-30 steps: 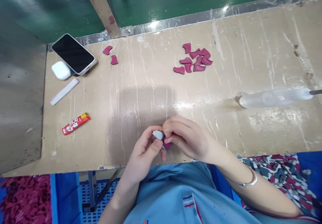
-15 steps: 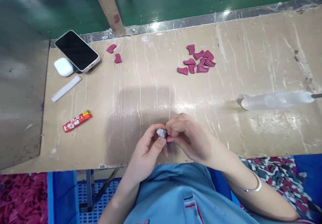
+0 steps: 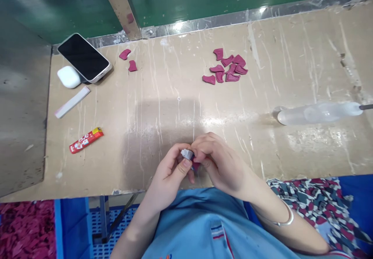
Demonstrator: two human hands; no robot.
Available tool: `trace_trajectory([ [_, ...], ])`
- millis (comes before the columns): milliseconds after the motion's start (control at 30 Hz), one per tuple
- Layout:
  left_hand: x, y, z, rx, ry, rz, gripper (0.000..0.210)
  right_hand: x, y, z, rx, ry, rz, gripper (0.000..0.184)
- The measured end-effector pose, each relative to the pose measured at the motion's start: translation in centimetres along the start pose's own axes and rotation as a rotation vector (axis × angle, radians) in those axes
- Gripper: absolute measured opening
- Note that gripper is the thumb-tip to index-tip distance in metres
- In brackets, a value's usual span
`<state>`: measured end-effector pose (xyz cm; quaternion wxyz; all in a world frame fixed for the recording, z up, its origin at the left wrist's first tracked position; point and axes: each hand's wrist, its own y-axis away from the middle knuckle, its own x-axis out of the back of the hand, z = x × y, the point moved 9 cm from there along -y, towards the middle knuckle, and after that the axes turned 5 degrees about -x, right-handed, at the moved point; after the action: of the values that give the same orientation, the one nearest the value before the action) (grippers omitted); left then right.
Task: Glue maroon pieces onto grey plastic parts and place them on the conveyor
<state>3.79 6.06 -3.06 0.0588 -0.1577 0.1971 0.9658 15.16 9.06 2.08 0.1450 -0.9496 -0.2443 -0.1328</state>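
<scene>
Right fingers (image 3: 200,153) shifted, two hands (image 3: 167,175) (image 3: 225,166) grip one grey piece (image 3: 187,154), eleven maroon pieces (image 3: 232,78) beyond.

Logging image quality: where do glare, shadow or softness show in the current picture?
Head view: glare on the tabletop below the translucent bottle; head view: soft shadow beyond the left hand; head view: fine detail on the small grey piece is too soft to read.

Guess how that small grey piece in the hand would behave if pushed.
The grey piece is probably light, being small beside the left hand holding it. It may be stiff, as its exposed end shows no sag. Its angular outline suggests it would slide sooner than roll.
</scene>
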Motion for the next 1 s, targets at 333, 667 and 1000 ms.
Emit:
trace_trajectory([
  [333,0.3,-0.2,-0.3,0.037,0.045,-0.002,0.045,-0.1,-0.4,0.3,0.063,-0.068,0.026,0.022],
  [667,0.6,-0.4,-0.3,0.008,-0.020,0.033,0.050,0.4,-0.7,0.2,0.079,-0.092,0.111,0.024],
  [1000,0.3,-0.4,0.6,0.011,-0.179,0.010,0.053,0.9,-0.8,0.1,-0.037,0.032,-0.087,0.014],
])
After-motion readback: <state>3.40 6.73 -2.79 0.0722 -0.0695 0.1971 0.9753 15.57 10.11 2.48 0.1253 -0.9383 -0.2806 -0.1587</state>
